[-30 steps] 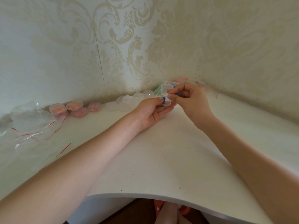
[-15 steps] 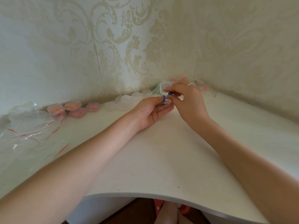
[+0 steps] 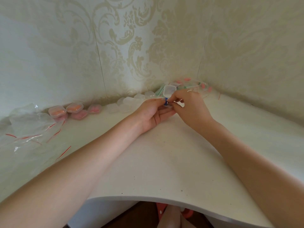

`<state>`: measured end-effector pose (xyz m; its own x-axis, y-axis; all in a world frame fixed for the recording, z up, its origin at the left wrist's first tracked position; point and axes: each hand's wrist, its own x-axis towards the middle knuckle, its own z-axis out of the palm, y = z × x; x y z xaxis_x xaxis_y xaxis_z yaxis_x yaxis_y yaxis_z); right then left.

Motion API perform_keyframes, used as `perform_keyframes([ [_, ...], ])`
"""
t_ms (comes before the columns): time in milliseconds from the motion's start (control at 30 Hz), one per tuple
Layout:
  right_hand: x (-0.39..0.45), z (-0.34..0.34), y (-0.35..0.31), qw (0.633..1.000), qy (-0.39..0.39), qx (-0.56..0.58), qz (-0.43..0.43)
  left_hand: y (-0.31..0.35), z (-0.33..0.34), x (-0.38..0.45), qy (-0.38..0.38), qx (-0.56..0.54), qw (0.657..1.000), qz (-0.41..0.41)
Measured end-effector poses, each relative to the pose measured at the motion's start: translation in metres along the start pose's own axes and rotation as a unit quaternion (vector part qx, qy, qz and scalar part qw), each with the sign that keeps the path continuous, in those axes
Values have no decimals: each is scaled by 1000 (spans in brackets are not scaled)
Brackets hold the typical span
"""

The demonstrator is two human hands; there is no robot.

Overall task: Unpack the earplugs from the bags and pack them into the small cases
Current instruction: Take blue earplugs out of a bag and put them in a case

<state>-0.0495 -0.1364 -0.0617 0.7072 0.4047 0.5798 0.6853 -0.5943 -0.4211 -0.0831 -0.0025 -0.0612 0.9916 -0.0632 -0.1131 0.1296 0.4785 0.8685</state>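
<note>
One blue earplug (image 3: 165,101) pinched over one open case (image 3: 169,91) by both hands (image 3: 171,109).

1. The tabletop (image 3: 164,162) is white, smooth and matt, with a few tiny dark specks.
2. The open case (image 3: 169,90) looks like cloudy, see-through plastic.
3. The earplug (image 3: 165,102) is blue; it is too small to tell its feel.
4. The bags (image 3: 31,127) are thin, clear, shiny plastic with red strips.
5. The closed cases (image 3: 72,110) are see-through plastic with orange and pink inside.
6. The wall (image 3: 131,46) has pale paper with a swirly pattern.
</note>
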Motion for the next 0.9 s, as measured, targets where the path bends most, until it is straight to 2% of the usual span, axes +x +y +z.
perform_keyframes([
  [467,-1,5,-4,988,11,137,66,0,1,0,6,21,1000,3],
  [900,1,1,3,978,1,185,91,0,0,0,10,7,1000,-1],
])
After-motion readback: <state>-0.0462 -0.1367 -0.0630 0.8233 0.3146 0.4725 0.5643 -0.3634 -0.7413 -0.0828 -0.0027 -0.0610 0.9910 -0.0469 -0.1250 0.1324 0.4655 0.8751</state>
